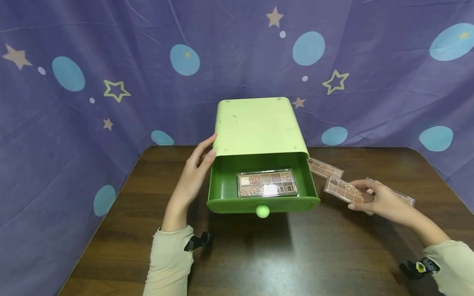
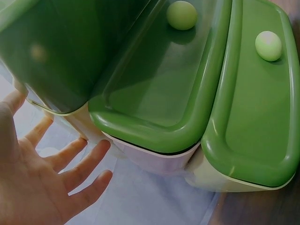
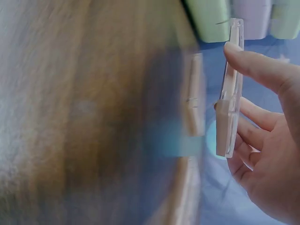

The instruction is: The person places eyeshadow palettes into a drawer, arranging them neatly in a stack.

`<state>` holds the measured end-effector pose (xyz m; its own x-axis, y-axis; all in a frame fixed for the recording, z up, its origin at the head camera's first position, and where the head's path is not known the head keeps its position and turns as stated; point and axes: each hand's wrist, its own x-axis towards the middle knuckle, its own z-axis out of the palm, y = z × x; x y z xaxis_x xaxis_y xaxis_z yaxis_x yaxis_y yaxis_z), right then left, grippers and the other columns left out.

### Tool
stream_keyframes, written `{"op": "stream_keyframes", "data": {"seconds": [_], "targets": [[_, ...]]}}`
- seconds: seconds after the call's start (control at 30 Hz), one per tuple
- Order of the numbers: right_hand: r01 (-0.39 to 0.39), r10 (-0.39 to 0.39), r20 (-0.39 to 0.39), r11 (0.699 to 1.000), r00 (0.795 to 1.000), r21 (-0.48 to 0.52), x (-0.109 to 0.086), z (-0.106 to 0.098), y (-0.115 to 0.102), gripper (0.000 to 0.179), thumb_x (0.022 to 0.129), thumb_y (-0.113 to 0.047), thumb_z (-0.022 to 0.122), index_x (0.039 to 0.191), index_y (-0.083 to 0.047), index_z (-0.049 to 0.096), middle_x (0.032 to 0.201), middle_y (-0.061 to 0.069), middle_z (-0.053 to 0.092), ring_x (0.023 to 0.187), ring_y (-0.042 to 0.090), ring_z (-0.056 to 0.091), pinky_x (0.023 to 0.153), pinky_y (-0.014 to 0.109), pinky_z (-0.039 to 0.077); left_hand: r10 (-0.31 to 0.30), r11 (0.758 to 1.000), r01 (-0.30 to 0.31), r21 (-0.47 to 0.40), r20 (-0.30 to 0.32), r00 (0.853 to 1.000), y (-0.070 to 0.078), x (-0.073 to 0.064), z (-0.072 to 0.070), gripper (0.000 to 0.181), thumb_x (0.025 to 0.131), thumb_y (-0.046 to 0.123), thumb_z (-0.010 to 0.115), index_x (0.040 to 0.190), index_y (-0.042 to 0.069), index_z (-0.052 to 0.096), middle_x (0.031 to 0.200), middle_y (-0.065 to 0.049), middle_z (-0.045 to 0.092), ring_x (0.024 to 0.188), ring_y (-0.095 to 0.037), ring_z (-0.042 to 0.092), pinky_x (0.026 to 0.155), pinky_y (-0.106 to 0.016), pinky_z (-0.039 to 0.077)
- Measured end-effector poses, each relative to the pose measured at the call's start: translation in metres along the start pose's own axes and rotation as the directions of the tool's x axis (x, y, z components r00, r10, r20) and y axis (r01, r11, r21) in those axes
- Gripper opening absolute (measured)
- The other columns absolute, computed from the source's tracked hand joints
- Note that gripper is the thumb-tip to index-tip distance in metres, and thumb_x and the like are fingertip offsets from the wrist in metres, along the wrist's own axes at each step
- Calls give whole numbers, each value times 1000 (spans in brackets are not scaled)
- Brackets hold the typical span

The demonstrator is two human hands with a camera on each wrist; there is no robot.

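Note:
A drawer cabinet [image 1: 259, 127] with a pale green top has its dark green top drawer [image 1: 229, 206] pulled out. Inside that drawer lies an eyeshadow palette [image 1: 266, 179] under a clear lid. My left hand [image 1: 189, 179] touches the cabinet's left side near the front, its fingers spread in the left wrist view. To the right of the drawer, my right hand [image 1: 389, 204] pinches another eyeshadow palette [image 1: 340, 189] between thumb and fingers. Seen edge-on in the right wrist view, the held palette [image 3: 229, 89] is thin and clear-cased.
On the table, one palette [image 1: 327, 167] lies beside the cabinet and another [image 1: 405, 199] shows partly behind my right hand. Two lower drawers, the middle one [image 2: 154, 93] and the bottom one [image 2: 258, 112], are closed, with round knobs. A patterned purple curtain [image 1: 237, 49] hangs behind.

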<state>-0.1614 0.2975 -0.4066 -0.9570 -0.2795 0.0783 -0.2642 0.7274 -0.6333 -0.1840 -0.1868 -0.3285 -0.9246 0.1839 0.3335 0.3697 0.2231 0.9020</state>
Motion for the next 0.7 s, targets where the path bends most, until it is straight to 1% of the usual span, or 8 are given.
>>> {"op": "stream_keyframes", "data": {"seconds": [0.1,0.17,0.3,0.4,0.43,0.53,0.63,0.7], "targets": [[-26,26,11,998,1000,55,-6,-7,-9,60,83,-22,82,132,-1,56,111,19,53,65,13,55,51,29,49,4,1000,-4,3,-2,1000,0,0,0,48,104,35,47,151,25,42,155,10,36,143,-11,26,112,-48,30],[-40,39,10,997,999,61,-10,-11,-15,60,84,-23,81,135,-5,55,110,18,51,61,13,57,51,31,50,8,1000,-8,5,-4,1000,-1,0,1,48,104,35,47,151,25,43,155,10,36,143,-11,27,112,-48,29],[-27,28,-16,999,999,16,-18,-19,-24,62,85,-27,80,140,-12,54,108,13,52,61,13,60,56,28,48,9,1000,-9,7,-6,1000,-1,0,1,48,104,35,47,151,25,43,155,11,36,143,-11,27,112,-49,29],[-17,16,-63,1000,998,-19,-23,-22,-29,62,84,-29,81,140,-18,56,110,8,56,76,8,58,61,26,45,7,1000,-7,6,-4,1000,0,0,1,49,104,36,47,151,25,43,155,11,36,143,-12,27,112,-49,29],[-19,17,-81,999,997,-25,-24,-23,-31,62,84,-29,81,140,-21,57,112,5,57,82,6,56,64,26,44,7,1000,-7,6,-3,1000,0,0,1,49,104,35,47,151,25,43,155,11,36,143,-12,27,112,-49,30],[12,-16,-129,999,991,-33,-28,-24,-36,61,83,-25,83,139,-24,58,115,-4,59,96,3,49,71,24,40,9,1000,-9,7,-1,1000,0,1,1,49,104,36,47,152,25,42,155,10,36,143,-12,26,112,-48,30],[45,-49,-162,999,986,-26,-32,-25,-43,61,81,-20,83,137,-24,60,114,-10,59,98,1,49,74,21,37,8,1000,-8,5,0,1000,0,0,1,49,104,36,47,152,25,42,155,10,35,143,-11,26,112,-49,30],[62,-64,-183,998,981,-15,-34,-25,-47,60,81,-16,84,136,-23,62,113,-11,59,98,1,49,74,19,36,7,1000,-7,4,0,1000,0,0,1,49,104,36,47,152,25,42,155,10,35,144,-11,25,112,-49,29]]}}
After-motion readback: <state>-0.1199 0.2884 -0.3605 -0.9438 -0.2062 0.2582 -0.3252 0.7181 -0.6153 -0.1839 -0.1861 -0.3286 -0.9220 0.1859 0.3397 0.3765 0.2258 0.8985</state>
